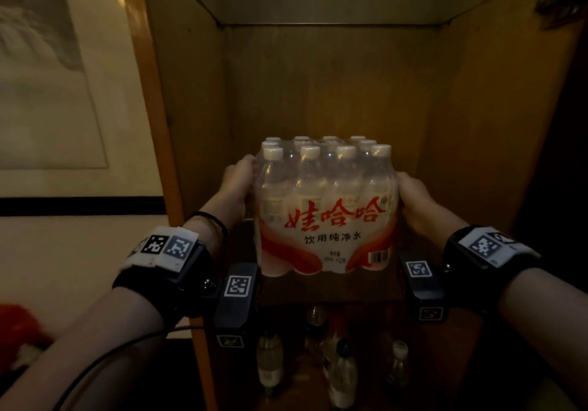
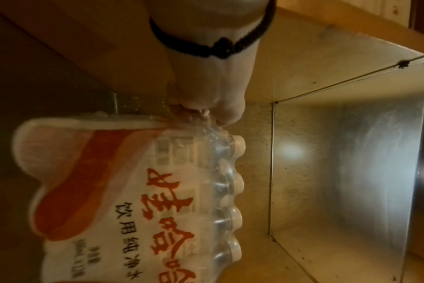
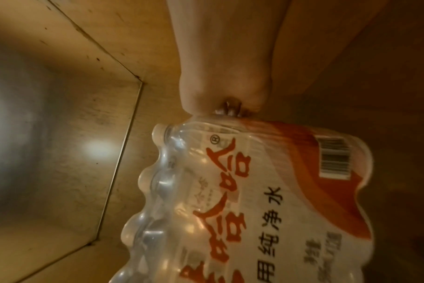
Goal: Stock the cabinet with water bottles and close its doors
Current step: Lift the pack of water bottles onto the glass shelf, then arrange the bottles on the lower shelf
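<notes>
A shrink-wrapped pack of water bottles (image 1: 327,213) with white caps and red lettering stands upright on the upper shelf (image 1: 318,289) of the open wooden cabinet (image 1: 187,92), near its front edge. My left hand (image 1: 237,184) grips the pack's left side, its fingers dug into the plastic wrap (image 2: 201,116). At the pack's right side my right hand (image 1: 413,200) holds it (image 3: 254,191), fingers curled against the wrap (image 3: 228,109). Whether the pack rests on the shelf or hovers just above it is unclear.
Several loose bottles (image 1: 270,359) stand on the dim lower shelf under the pack. The cabinet's back wall (image 1: 327,86) lies well behind the pack. A hinge (image 1: 560,0) shows at the upper right. A framed picture (image 1: 41,70) hangs on the wall left of the cabinet.
</notes>
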